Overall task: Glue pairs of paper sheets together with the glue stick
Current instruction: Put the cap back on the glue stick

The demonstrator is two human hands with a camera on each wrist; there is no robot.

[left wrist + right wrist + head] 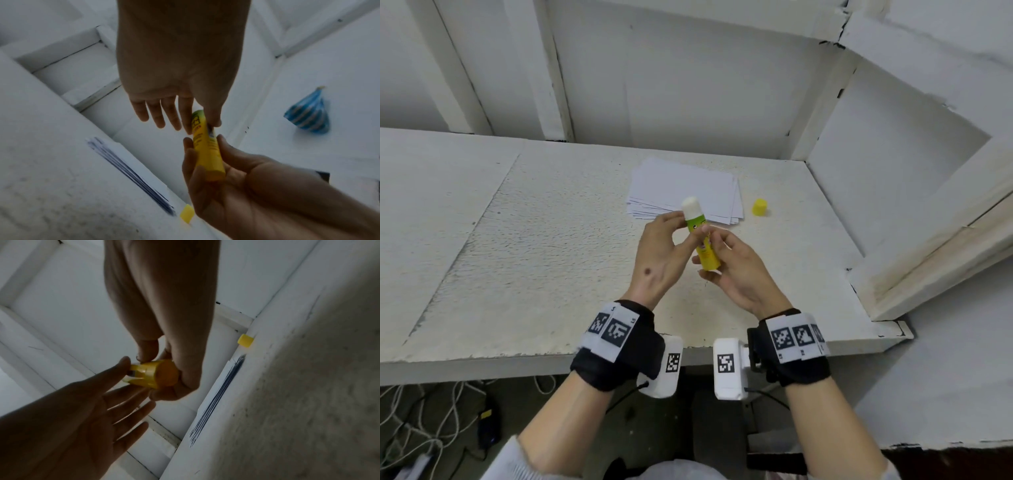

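A yellow-green glue stick (702, 240) is held upright above the white table (517, 257), uncapped, its white glue tip showing on top. My left hand (683, 226) pinches its upper part between thumb and forefinger, the other fingers straight. My right hand (705, 253) grips its lower end, fingers curled round the base. The left wrist view shows the glue stick (207, 155) between both hands. Its round base (164, 374) faces the right wrist camera. Its yellow cap (759, 207) stands on the table right of a fanned stack of white paper sheets (685, 190).
White walls and wooden frames close the table at the back and right. A slanted board (928, 240) leans at the right. The table's front edge runs under my wrists, with cables (431, 411) on the floor below. A blue striped cone (308, 112) shows in the left wrist view.
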